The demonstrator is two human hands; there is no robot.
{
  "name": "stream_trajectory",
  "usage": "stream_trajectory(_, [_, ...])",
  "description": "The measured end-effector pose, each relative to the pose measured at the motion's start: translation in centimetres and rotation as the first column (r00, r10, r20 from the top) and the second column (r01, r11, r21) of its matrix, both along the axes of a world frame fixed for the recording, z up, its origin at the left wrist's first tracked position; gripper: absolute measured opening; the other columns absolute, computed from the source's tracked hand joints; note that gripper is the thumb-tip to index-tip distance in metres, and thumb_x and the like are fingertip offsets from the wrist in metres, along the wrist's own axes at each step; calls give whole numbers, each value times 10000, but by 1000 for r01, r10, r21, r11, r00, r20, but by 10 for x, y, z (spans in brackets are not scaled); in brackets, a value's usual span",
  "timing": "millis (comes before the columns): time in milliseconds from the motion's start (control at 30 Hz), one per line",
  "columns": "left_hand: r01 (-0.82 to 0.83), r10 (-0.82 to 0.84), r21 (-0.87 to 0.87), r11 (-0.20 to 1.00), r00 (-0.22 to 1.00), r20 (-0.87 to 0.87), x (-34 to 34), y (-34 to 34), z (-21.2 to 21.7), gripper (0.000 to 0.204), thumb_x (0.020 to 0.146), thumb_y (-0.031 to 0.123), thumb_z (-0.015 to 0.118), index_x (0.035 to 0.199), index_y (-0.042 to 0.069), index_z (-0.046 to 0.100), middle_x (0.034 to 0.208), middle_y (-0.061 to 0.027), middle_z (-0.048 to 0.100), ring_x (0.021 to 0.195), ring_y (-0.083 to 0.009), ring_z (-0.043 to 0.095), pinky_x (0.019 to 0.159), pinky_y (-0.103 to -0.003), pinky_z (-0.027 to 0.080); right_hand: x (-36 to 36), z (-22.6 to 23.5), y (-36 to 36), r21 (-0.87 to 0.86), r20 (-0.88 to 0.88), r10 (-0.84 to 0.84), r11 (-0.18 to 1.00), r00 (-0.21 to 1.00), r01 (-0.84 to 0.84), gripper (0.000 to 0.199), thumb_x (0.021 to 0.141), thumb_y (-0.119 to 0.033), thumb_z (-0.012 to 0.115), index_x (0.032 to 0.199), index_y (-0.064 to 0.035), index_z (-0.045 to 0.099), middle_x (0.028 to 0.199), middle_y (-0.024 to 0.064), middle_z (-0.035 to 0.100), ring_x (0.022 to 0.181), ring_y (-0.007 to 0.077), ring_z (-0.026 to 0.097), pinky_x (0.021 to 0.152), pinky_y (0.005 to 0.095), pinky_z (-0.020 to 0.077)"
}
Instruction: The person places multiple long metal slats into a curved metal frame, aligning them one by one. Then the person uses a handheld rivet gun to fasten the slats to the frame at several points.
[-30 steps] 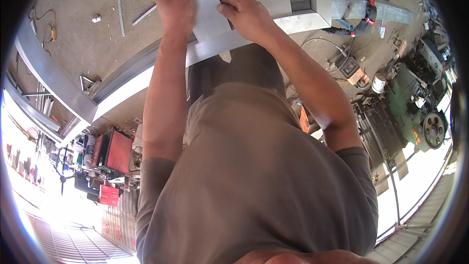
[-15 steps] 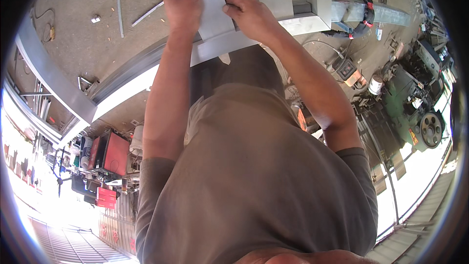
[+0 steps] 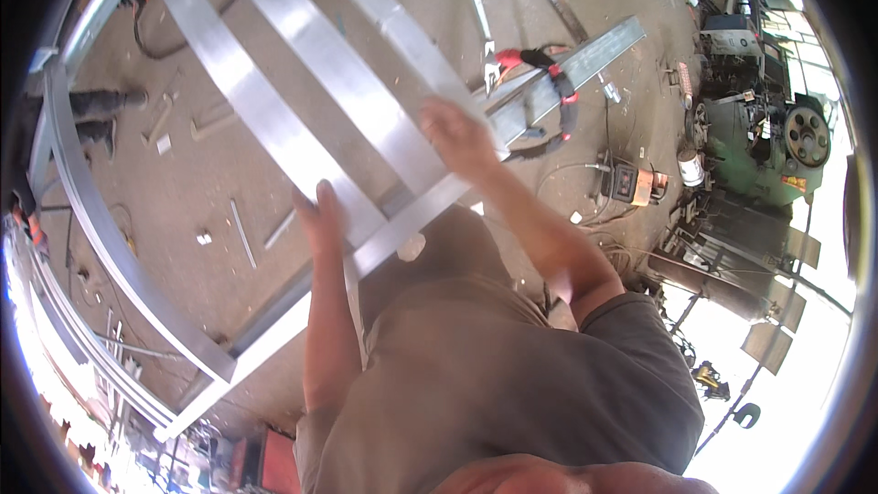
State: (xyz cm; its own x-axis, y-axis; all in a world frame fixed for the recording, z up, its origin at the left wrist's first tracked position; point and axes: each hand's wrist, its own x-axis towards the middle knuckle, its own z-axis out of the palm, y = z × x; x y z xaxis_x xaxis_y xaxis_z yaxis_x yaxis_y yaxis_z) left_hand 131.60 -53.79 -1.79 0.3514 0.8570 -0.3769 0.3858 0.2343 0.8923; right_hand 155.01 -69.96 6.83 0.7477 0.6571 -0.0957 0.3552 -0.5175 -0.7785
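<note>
A large silvery metal frame [image 3: 412, 230] reaches across in front of my body, its long near rail running from lower left to upper right. Wide flat metal slats [image 3: 251, 91] extend away from that rail. My left hand [image 3: 322, 220] is at the near end of the left slat, thumb and fingers apart, somewhat blurred. My right hand [image 3: 457, 139] is over the near end of the right slat [image 3: 384, 18], close to the frame's corner. Motion smears its fingers, so its grip cannot be made out.
Beyond the right corner lie a metal beam [image 3: 608, 48] and a black-and-red cable bundle [image 3: 569, 101]. An orange-and-black machine [image 3: 637, 185] and green machinery [image 3: 759, 155] stand right. Metal offcuts [image 3: 242, 233] litter the floor. Another person's legs [image 3: 101, 105] show at far left.
My view has swung, showing more of the frame and floor beyond. My left hand has left its thumb-on-top hold on a slat; my right hand has moved toward the frame's right corner.
</note>
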Motion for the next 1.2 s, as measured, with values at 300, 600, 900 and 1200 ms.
stream_trajectory(300, [168,-81,82,982,778,-622,-4,-70,12,1050,958,646,605,1660,19,140,1340,-313,657,1197,-535,636,1014,-571,497,396,19,43,355,-927,81,505,366,787,686,1077,-475,560,1511,22,373,1420,300,536,1271,409,606,1098,536,530])
stream_trajectory(600, [201,-20,137,970,626,-779,7,-78,15,1028,954,639,570,1642,16,127,1214,-321,700,1098,-537,671,956,-591,515,563,22,114,179,-951,305,411,51,894,792,1003,-578,601,1572,-92,343,1598,191,376,1419,410,442,1112,589,486])
stream_trajectory(900, [178,-61,60,982,604,-795,10,-75,24,1012,943,626,590,1621,0,173,1159,-326,716,1060,-523,695,952,-591,525,598,28,33,246,-968,112,289,222,925,493,995,-430,596,1406,-159,565,1460,76,572,1317,312,527,1010,540,532])
stream_trajectory(1200, [143,-99,-8,990,642,-761,9,-71,33,1083,924,674,601,1637,-9,155,1305,-349,654,1147,-511,673,1017,-568,502,333,133,-1,457,-832,-110,418,544,785,320,969,-366,657,1162,-125,575,964,53,600,905,256,620,757,429,569])
